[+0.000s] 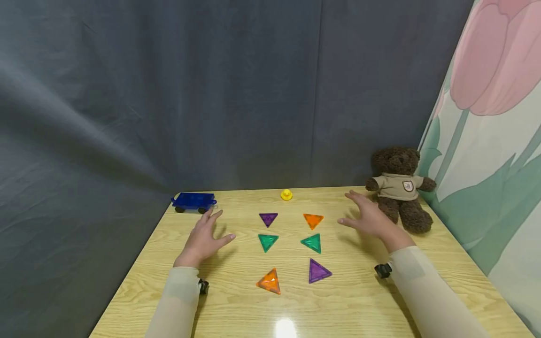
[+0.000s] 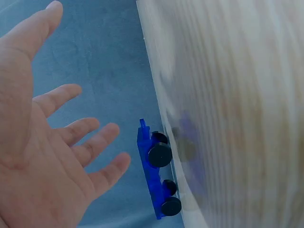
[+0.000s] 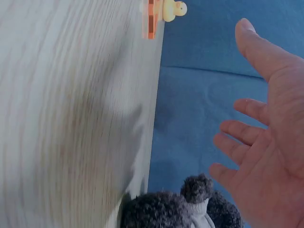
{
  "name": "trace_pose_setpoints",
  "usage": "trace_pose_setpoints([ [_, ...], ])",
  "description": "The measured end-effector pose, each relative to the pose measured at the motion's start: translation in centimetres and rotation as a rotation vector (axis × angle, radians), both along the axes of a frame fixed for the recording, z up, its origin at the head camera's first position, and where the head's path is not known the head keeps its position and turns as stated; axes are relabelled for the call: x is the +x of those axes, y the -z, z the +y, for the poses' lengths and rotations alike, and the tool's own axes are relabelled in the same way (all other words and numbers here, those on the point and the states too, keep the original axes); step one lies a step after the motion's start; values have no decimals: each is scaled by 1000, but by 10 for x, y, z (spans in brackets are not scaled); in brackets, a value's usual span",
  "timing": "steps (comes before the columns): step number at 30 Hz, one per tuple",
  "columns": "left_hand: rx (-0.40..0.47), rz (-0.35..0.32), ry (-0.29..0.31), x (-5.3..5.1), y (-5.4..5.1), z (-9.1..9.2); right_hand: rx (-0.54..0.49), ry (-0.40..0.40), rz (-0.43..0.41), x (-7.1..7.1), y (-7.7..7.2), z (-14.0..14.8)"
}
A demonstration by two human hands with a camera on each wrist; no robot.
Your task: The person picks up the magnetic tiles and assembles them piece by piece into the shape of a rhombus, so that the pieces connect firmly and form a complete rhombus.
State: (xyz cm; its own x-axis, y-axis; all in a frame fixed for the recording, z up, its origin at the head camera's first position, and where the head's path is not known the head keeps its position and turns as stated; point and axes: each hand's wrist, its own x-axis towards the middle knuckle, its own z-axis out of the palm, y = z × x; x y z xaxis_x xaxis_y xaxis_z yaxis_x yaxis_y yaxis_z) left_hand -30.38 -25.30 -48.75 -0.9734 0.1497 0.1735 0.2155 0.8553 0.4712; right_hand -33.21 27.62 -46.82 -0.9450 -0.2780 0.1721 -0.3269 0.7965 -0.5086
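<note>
Both hands hold nothing. The left hand (image 1: pixel 202 240) hangs above the table (image 1: pixel 236 310) with its fingers a little apart and its thumb spread well away from them; the right hand (image 1: pixel 372 221) is posed much the same, thumb toward the middle.

Just beyond the left fingertips stands a blue toy wagon (image 1: pixel 193 201). It has wheels, so a careless brush of those fingertips could roll it toward the table's edge. Beside the right fingers, on their outer side, sits a teddy bear (image 1: pixel 397 188); how near the little finger is to it, I cannot tell. It looks soft and could slump if the back of that hand bumps a leg.

Between the two thumbs lie a small purple triangle (image 1: pixel 268 218), an orange triangle (image 1: pixel 313 220) and two green triangles (image 1: pixel 268 241). Nearer the person than either thumb are another orange piece (image 1: pixel 270 282) and a larger purple piece (image 1: pixel 318 272). All look thin and slick, so fingertips coming down flat would probably push them along rather than lift them, and a low sleeve could sweep the nearer pair askew. Beyond them, a yellow duck (image 1: pixel 286 194) might tip if knocked by an overreaching finger.
</note>
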Motion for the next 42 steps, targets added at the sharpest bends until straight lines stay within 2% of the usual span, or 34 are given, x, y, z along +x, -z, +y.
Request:
trace_pose_setpoints([
  [7,54,-43,18,2,2,1,-48,2,-13,-9,0,-13],
  [14,223,-94,85,2,3,3,-47,-19,-26,-17,3,-25],
  [22,300,-111,100,1,-1,9,-57,-40,-40,-24,0,-39],
  [36,292,-150,140,1,4,30,-59,-98,-45,-42,2,-75],
  [42,286,-160,187,3,7,40,-48,-123,-66,-49,2,-89],
])
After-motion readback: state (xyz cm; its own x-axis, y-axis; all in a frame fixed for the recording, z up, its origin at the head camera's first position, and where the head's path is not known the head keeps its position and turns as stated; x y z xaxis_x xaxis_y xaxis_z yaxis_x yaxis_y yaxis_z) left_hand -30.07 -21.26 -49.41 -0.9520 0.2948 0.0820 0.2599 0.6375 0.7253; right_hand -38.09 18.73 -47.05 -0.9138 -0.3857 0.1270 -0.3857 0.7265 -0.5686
